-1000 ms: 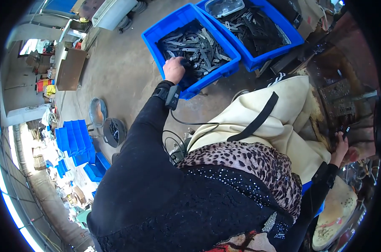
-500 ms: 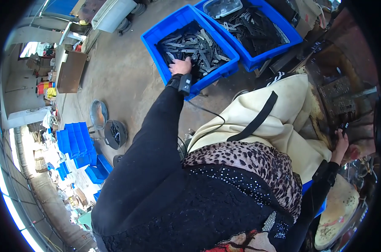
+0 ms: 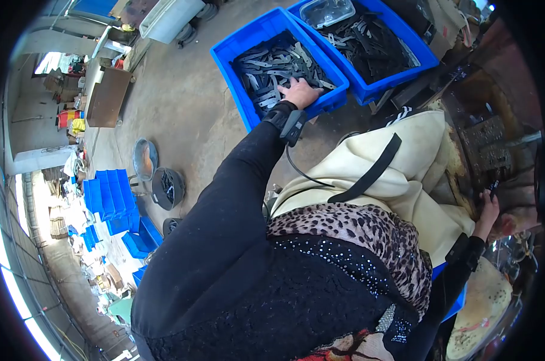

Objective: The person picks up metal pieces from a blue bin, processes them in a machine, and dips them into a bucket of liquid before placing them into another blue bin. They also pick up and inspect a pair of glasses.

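Note:
My left hand (image 3: 300,94) reaches into a blue plastic bin, its fingers spread and touching the heap of thin, curved metal strips (image 3: 272,63) near the front right side. Nothing shows gripped in it. At the far right, my right hand (image 3: 489,212) is closed around a small dark piece (image 3: 494,188), which juts past the fingertips beside a dirty, dark machine bed (image 3: 486,141). The exact kind of that piece is too small to make out. The blue bin's rim (image 3: 229,81) stands just ahead of me.
A second blue bin (image 3: 398,78) with dark strips and a clear plastic tray (image 3: 326,12) adjoins the first. A cream apron (image 3: 368,156) covers my lap. A cable runs from my left wrist. Buckets (image 3: 167,188) and blue crates (image 3: 113,201) stand at left.
My left hand has moved right across the strips, toward the bin's right side, its fingers spreading. The right hand stays by the machine with the small dark piece. The view has shifted slightly.

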### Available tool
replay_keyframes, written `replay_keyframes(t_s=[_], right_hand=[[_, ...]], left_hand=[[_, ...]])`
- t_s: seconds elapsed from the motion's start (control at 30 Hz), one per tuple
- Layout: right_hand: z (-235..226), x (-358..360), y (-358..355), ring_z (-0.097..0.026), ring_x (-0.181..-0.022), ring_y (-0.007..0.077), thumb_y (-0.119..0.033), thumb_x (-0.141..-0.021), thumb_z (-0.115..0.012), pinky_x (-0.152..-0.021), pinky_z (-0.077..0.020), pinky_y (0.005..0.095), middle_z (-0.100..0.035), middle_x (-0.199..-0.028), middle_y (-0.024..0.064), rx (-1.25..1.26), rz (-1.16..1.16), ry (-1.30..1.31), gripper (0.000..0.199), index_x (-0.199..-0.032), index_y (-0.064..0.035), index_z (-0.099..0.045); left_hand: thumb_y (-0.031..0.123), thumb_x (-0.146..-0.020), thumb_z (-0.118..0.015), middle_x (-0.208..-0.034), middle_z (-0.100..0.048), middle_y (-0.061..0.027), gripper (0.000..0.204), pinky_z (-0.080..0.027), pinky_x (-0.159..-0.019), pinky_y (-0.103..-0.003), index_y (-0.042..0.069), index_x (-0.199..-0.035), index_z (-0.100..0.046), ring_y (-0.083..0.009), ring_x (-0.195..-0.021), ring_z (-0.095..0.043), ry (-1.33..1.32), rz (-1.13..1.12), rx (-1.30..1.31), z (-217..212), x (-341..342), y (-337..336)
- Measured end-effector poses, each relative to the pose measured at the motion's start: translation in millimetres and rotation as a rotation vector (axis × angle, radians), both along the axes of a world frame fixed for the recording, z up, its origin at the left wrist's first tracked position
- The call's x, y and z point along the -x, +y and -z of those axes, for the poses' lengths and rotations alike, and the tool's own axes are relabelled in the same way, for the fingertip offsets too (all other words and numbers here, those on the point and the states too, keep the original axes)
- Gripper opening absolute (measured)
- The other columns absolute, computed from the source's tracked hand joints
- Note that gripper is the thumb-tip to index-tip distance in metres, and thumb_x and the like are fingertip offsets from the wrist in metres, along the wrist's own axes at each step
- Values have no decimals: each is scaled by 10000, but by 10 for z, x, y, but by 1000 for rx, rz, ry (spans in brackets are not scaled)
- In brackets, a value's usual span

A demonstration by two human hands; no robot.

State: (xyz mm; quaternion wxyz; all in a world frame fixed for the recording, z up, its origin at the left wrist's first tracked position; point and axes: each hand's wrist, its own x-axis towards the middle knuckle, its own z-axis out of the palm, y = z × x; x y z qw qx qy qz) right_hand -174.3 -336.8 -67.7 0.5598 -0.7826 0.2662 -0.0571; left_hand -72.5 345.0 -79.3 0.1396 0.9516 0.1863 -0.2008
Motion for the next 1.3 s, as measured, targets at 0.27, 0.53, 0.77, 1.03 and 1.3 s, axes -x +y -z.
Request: replay_keyframes(t_s=[0.27, 0.53, 0.77, 1.03, 1.3], right_hand=[[13, 14, -16, -597, -765, 92, -97, -895, -657, -741, -451, 231, -632, -856, -13, 37, 41, 6, 129, -1000, -23, -659], [-5, 19, 9, -594, -772, 83, -122, -899, -661, -749, -453, 224, -635, -856, -19, 15, 7, 18, 147, -1008, -24, -668], [-8, 21, 2, -588, -762, 81, -119, -895, -660, -737, -446, 225, -635, -833, -12, 44, -16, -4, 147, -998, -17, -674], [-392, 128, 486, -616, -746, 101, -132, -888, -638, -683, -473, 250, -680, -861, 45, 368, -39, 32, 180, -993, 10, -672], [-668, 160, 712, -510, -574, 65, -128, -860, -646, -516, -404, 227, -643, -790, 12, -191, 90, 52, 164, -996, -37, -641]], left_hand=[[283, -841, -638, -993, -712, -164, 336, -512, -861, -377, 37, -1062, -703, -324, -965, -671, -360, -296, 654, 70, -92, 305], [133, -795, -569, -994, -707, -152, 301, -521, -840, -386, 110, -1053, -723, -310, -956, -669, -473, -117, 159, 73, 266, 1194], [132, -771, -601, -1007, -672, -84, 265, -509, -786, -452, 159, -1008, -716, -339, -969, -594, -606, 271, -71, 187, 100, 638], [175, -830, -535, -885, -595, -104, 119, -472, -769, -441, 129, -892, -625, -296, -919, -606, -478, 764, -362, 267, -248, 489], [139, -846, -524, -892, -595, -147, 84, -499, -702, -479, 74, -886, -558, -358, -830, -612, -641, 614, -244, 246, -383, 646]])
